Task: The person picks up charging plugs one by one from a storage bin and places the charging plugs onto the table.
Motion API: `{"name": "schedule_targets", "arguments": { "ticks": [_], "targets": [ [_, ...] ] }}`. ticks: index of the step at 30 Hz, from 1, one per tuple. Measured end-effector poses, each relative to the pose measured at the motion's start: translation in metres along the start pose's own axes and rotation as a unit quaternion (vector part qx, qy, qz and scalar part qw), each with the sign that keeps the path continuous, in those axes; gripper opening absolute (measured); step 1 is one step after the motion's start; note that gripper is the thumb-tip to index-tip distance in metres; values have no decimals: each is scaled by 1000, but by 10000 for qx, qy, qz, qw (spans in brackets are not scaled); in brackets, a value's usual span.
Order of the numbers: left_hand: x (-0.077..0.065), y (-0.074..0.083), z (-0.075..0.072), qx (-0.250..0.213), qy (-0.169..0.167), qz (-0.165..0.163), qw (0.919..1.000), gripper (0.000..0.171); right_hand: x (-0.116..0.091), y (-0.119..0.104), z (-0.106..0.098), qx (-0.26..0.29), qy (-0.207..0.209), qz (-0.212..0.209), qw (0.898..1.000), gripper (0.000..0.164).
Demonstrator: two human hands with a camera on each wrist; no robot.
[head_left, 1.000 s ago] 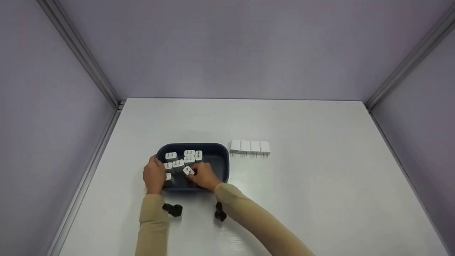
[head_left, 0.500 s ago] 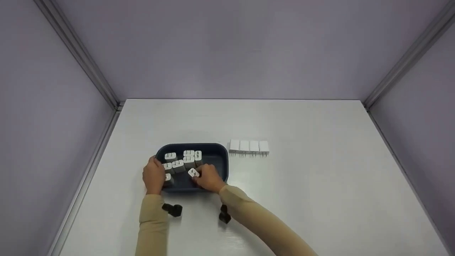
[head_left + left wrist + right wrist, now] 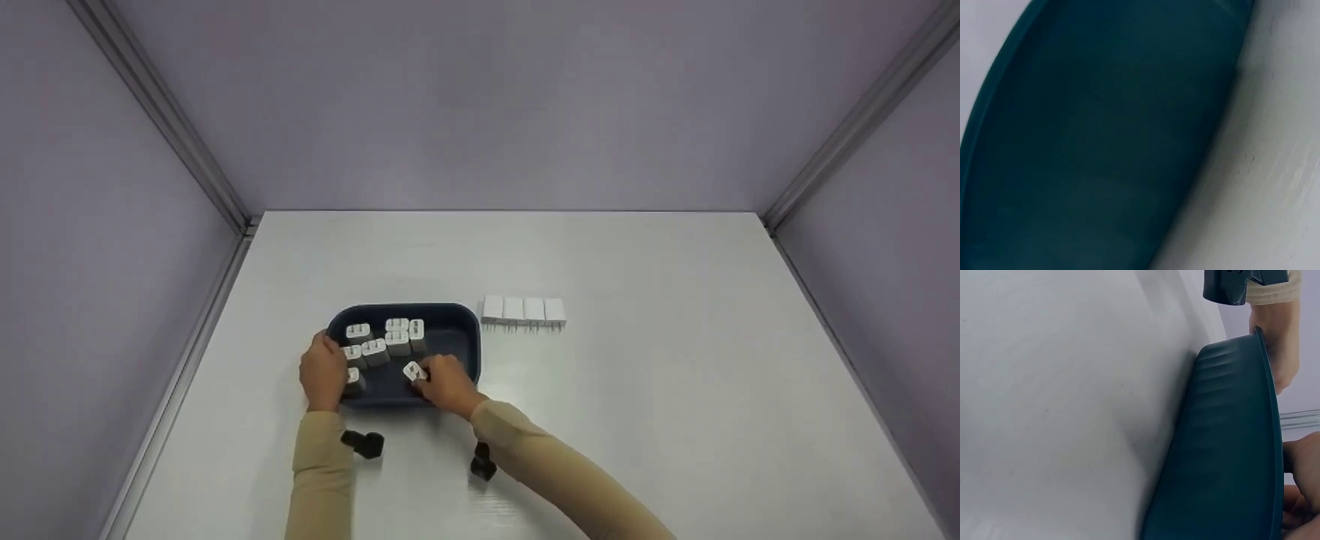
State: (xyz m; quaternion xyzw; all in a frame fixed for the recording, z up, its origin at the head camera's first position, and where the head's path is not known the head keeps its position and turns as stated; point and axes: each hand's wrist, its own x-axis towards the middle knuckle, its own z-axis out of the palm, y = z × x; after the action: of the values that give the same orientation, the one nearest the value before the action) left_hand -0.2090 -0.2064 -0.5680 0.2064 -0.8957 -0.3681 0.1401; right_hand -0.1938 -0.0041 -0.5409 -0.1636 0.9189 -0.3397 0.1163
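Observation:
A dark blue tray [image 3: 459, 337] stands on the white table, with several white plug adapters [image 3: 375, 351] in its left and middle parts. My left hand [image 3: 324, 373] grips the tray's left rim. Over the tray's front part, my right hand [image 3: 448, 384] pinches one white plug adapter [image 3: 414, 371] between thumb and fingers, its slotted end facing up. The left wrist view holds only the tray's wall [image 3: 1095, 135] and the table. In the right wrist view, part of the right hand [image 3: 1304, 478] shows behind the tray's wall [image 3: 1224, 439], which hides the held adapter.
To the right of the tray, several white plug adapters [image 3: 523, 309] lie side by side in a row, prongs toward me. A black wrist camera [image 3: 364, 443] sits by the left wrist, another black camera [image 3: 483, 462] by the right. Grey walls [image 3: 480, 105] enclose the table.
My right hand has drawn the pinched adapter a little to the right and toward me, away from the others in the tray. The left hand stays on the rim.

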Motion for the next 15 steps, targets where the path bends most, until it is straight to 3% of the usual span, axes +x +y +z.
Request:
{"name": "schedule_targets", "arguments": {
  "ticks": [8, 15],
  "targets": [
    [0, 1, 0, 24, -77, -35, 10000, 42, -6, 2, -2, 204, 117, -370, 9990, 16],
    [0, 1, 0, 80, -67, -43, 9999, 42, -14, 4, -3, 228, 539, -769, 9953, 19]
  ]
}}
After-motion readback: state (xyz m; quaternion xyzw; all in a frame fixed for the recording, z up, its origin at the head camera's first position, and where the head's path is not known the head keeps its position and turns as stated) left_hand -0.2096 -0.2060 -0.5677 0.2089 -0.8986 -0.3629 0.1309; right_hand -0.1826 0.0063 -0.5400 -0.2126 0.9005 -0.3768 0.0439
